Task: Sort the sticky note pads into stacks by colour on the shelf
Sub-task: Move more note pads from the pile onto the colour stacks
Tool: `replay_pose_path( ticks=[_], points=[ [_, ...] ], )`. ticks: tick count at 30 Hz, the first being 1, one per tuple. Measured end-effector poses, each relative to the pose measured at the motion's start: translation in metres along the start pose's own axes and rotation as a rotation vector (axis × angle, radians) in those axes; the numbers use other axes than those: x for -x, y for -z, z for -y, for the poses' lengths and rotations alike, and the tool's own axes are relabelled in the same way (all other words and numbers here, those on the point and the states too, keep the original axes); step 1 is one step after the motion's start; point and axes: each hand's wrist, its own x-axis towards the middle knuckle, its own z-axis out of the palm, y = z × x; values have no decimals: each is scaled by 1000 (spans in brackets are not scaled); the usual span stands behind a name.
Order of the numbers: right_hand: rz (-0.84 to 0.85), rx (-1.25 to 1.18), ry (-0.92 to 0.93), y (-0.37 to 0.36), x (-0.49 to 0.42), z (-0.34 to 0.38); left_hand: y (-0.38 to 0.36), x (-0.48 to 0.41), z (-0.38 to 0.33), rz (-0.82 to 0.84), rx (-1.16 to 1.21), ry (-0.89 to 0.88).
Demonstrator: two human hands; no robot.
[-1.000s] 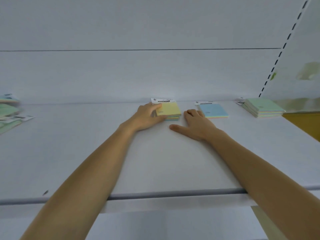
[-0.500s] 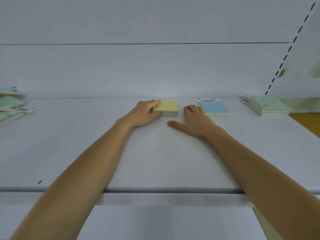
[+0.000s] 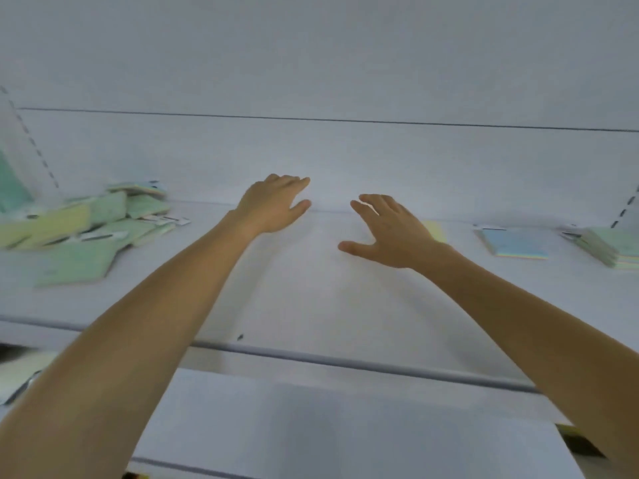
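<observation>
Both forearms reach in over the front edge of the white shelf (image 3: pixel 311 305). Above its bare middle, the left hand (image 3: pixel 273 207) and right hand (image 3: pixel 390 233) are side by side, fingers (image 3: pixel 297 183) straight and spread, holding nothing. A yellow pad (image 3: pixel 436 229) peeks out behind the right hand. Further right lie a blue pad (image 3: pixel 517 242) and a green stack (image 3: pixel 612 242), well apart so each colour keeps its own spot. The jumbled heap of pads (image 3: pixel 86 226) at the left probably supplies the next pick.

Both hands, left hand (image 3: pixel 273 205) and right hand (image 3: pixel 390 233), spread empty mid-frame over the white shelf (image 3: pixel 311 295); a jumbled pad pile (image 3: pixel 93 229) lies left, a blue pad (image 3: pixel 515 243) right.
</observation>
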Motion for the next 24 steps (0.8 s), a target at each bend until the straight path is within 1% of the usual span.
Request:
replay_pose_path(
  ticks=[8,10,13,15,19,21,24],
  points=[
    [67,-137,134,-38,-78,188,34,102,178,-19,-60,179],
    [76,-166,153,-46,-95,225,39,123,217,-2,-55,225],
    [102,-217,133,-55,-116,268,46,146,264,59,-58,321],
    [114,-260,107,-60,-127,291,47,156,290,77,-60,390],
    [154,-446,4,-68,-144,328,38,168,319,69,-70,583],
    [179,-444,-33,-72,-149,339,31,169,326,96,-55,641],
    [206,-434,-70,-75,-154,345,24,166,329,148,-21,671]
  ],
)
